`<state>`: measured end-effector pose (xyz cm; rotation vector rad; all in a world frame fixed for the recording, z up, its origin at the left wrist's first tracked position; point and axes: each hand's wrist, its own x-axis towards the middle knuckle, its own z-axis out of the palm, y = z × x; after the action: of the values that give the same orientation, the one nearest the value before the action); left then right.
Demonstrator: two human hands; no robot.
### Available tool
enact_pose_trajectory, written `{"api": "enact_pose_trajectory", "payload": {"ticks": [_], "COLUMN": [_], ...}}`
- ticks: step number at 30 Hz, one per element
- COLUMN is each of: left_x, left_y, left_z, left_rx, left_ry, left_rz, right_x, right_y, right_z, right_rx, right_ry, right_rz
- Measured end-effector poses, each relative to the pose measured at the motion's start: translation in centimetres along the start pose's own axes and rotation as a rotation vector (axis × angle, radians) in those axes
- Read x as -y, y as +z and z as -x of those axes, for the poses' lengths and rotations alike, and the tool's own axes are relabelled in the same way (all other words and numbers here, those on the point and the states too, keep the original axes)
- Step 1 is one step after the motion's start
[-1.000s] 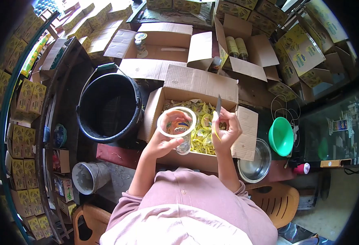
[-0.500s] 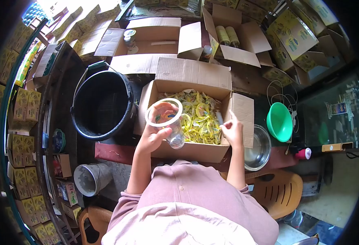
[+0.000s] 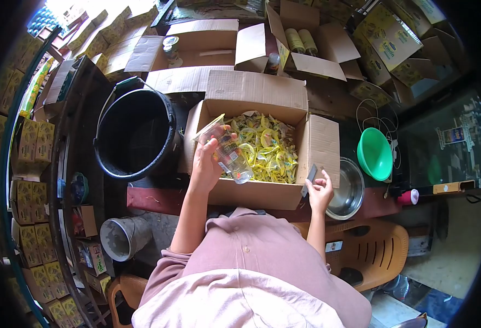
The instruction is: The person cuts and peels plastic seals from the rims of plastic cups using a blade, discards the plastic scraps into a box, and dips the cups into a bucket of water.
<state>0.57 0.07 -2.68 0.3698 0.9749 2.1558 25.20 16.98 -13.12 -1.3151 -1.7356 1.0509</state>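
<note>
My left hand (image 3: pixel 203 167) is wrapped round a clear plastic jar (image 3: pixel 236 159) with a yellowish rim and a printed label. It is tilted, its mouth toward the upper left and its base over the box's near edge. Below it stands an open cardboard box (image 3: pixel 262 193) filled with small yellow-and-clear wrapped packets (image 3: pixel 270 158). At the box's near right corner, my right hand (image 3: pixel 321 194) pinches a flat grey strip (image 3: pixel 310 176), perhaps a blade; its exact kind is unclear.
A black bucket (image 3: pixel 99 147) stands left of the box, with a grey bucket (image 3: pixel 112 240) lower down. To the right are a steel bowl (image 3: pixel 355 188) and a green bowl (image 3: pixel 374 156). Open cartons (image 3: pixel 196 26) line the back. An orange chair (image 3: pixel 380 246) is near my right side.
The jar has tipped, its mouth turning from facing me to the upper left. My right hand has moved down and right, bringing the grey strip to the box's near corner.
</note>
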Motion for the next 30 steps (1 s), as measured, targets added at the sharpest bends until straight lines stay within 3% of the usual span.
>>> {"api": "enact_pose_trajectory", "payload": {"ticks": [4, 8, 11, 12, 15, 18, 19, 24, 26, 29, 30], "left_x": [-0.3, -2.4, -5.1, -6.3, -7.9, -7.0, -7.0, -6.1, -5.5, -4.2, -3.9], "left_y": [-0.2, -1.6, -3.7, -4.8, -8.2, -11.9, -11.6, -10.3, -9.3, -10.2, -10.6], "left_z": [0.0, -1.2, -3.5, -4.5, -5.2, -5.4, -5.0, -3.4, -2.4, -1.9, -1.9], "left_rx": [-0.002, -0.035, -0.152, -0.05, -0.083, -0.225, -0.166, -0.181, -0.145, -0.035, 0.024], "left_ry": [0.022, 0.164, 0.19, 0.216, 0.341, 0.291, 0.266, 0.198, 0.172, 0.241, 0.276], "left_rz": [-0.05, -0.065, 0.253, 0.506, 0.995, 1.238, 1.305, 1.307, 1.132, 1.054, 1.053], "right_x": [1.3, 5.0, 7.3, 8.2, 11.7, 14.5, 15.2, 22.2, 24.9, 26.7, 26.0], "right_y": [-0.2, 0.3, 1.8, 2.7, 4.8, 7.3, 8.6, 15.1, 17.9, 21.7, 23.6], "right_z": [0.1, 0.0, -0.6, -0.7, -0.5, 0.1, 0.1, 1.6, 2.2, 4.0, 4.5], "right_rx": [-0.08, -0.109, -0.058, -0.027, 0.067, 0.18, 0.202, 0.602, 0.693, 0.888, 0.824], "right_ry": [-0.1, -0.316, -0.412, -0.438, -0.496, -0.524, -0.608, -0.849, -0.997, -0.927, -0.977], "right_rz": [0.272, 0.342, 0.278, 0.242, 0.153, 0.093, 0.021, -0.241, -0.258, -0.367, -0.409]}}
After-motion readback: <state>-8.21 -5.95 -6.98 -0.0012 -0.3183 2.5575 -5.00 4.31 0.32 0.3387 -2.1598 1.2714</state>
